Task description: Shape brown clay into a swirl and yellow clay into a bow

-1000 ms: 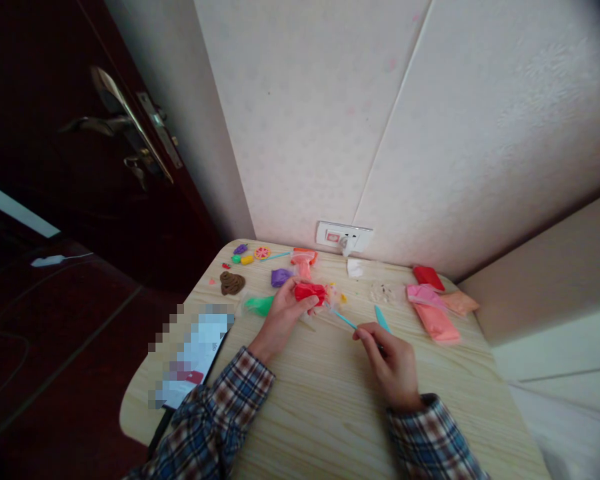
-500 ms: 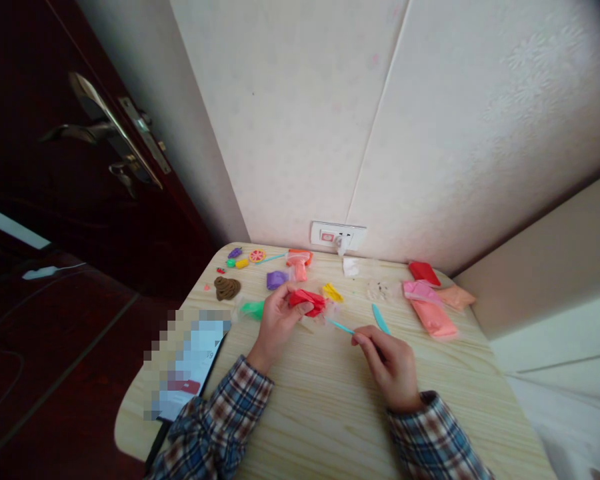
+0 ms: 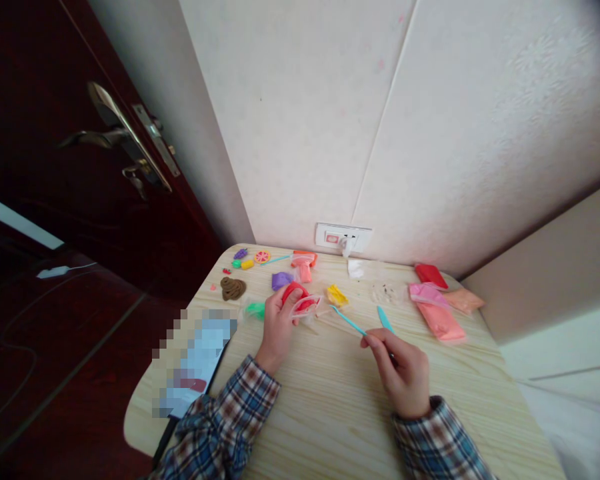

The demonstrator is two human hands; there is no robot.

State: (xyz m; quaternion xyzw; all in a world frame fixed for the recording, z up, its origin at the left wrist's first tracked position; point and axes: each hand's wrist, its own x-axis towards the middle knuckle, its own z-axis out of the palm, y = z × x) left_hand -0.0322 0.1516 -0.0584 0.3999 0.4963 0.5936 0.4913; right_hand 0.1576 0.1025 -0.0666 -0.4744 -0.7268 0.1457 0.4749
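My left hand [image 3: 280, 323] is closed around a clear bag of red modelling clay [image 3: 303, 300], its opening turned to the right. In my right hand [image 3: 400, 367] I pinch a thin light-blue modelling tool [image 3: 349, 320] near its end. The tool's hooked tip points at the bag and stands just right of its mouth, apart from it. A yellow clay packet [image 3: 337, 295] lies behind the tip. Beyond my right fingers rests a flat turquoise plastic knife [image 3: 385, 320]. Beside my left hand lie a green clay packet [image 3: 255, 310] and a purple one [image 3: 282, 280].
Small clay fruits [image 3: 245, 264] and a coiled brown clay piece [image 3: 233, 289] lie at the table's back left. A phone [image 3: 200, 367] is at the left edge. Red, pink and peach packets [image 3: 440, 320] lie back right. A wall socket [image 3: 343, 238] is behind the table [image 3: 330, 413].
The tool has drawn back from the bag, so its hooked tip now shows. My left hand has turned the bag, and its clear mouth is open to the right. The view has shifted slightly.
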